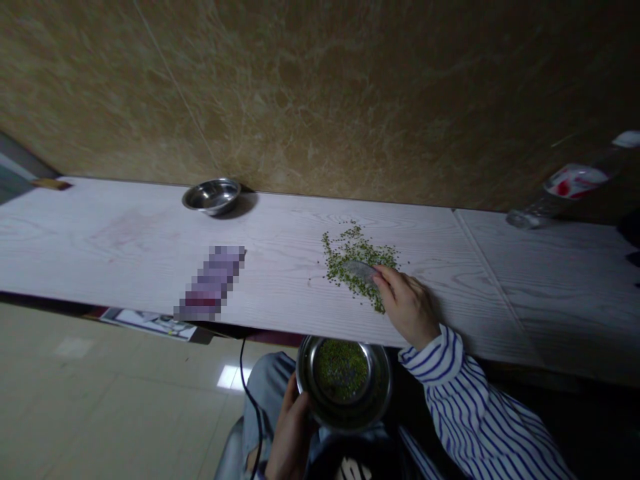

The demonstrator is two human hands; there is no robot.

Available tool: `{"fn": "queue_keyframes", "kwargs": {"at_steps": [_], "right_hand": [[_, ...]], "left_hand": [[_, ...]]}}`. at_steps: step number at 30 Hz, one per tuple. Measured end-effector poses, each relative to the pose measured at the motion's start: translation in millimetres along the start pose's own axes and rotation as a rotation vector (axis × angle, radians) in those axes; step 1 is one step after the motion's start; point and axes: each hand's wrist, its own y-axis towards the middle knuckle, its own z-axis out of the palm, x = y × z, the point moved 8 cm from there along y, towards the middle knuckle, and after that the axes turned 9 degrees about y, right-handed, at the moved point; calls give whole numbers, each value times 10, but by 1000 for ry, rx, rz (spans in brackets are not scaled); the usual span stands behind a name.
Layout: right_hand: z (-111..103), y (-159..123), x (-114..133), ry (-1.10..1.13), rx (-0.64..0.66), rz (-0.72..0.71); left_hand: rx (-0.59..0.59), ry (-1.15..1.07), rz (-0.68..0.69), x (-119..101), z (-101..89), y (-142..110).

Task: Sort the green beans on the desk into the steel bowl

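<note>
Small green beans [350,250], which look like mung beans, lie scattered over the white wood-grain table [280,267]. Among them my right hand [411,303] pinches a thin, grey, rounded scraper-like piece [361,270] and holds it low against the spread. Its exact kind is hard to make out. Below the table's front edge, over my lap, my left hand [293,423] grips the left rim of a steel bowl [381,393]. More green beans [343,367] cover the bottom of that bowl.
A second steel bowl [213,197] stands at the back near the wall. Left of the beans lies a blurred-out purple object [213,283]. A clear plastic bottle [575,183] leans at the right. A black cable [243,367] hangs down beside my leg.
</note>
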Motion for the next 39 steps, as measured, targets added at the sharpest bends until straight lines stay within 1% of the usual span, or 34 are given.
{"fn": "queue_keyframes", "kwargs": {"at_steps": [6, 11, 14, 18, 24, 26, 29, 31, 35, 39], "right_hand": [[-58, 94, -85, -73, 6, -6], [9, 248, -99, -152, 66, -35], [92, 285, -67, -176, 113, -50], [170, 231, 18, -182, 157, -85], [140, 92, 127, -160, 186, -127], [115, 115, 139, -142, 190, -132], [142, 278, 141, -112, 221, -120], [270, 443, 148, -104, 312, -112], [583, 808, 240, -84, 415, -172], [903, 1026, 311, -78, 507, -237]], "left_hand": [[-14, -7, 6, 28, -28, 12], [-38, -6, -5, 33, -39, -7], [-34, 10, -10, 17, -26, -30], [-19, 14, 16, -16, -15, -47], [-11, 6, 37, -45, 0, -55], [9, 3, 39, -53, 19, -61], [8, 15, 21, -32, 11, -52], [-7, 20, 18, -18, -14, -35], [-28, 42, 26, -19, -54, -22], [-67, 47, 35, -57, -98, -57]]}}
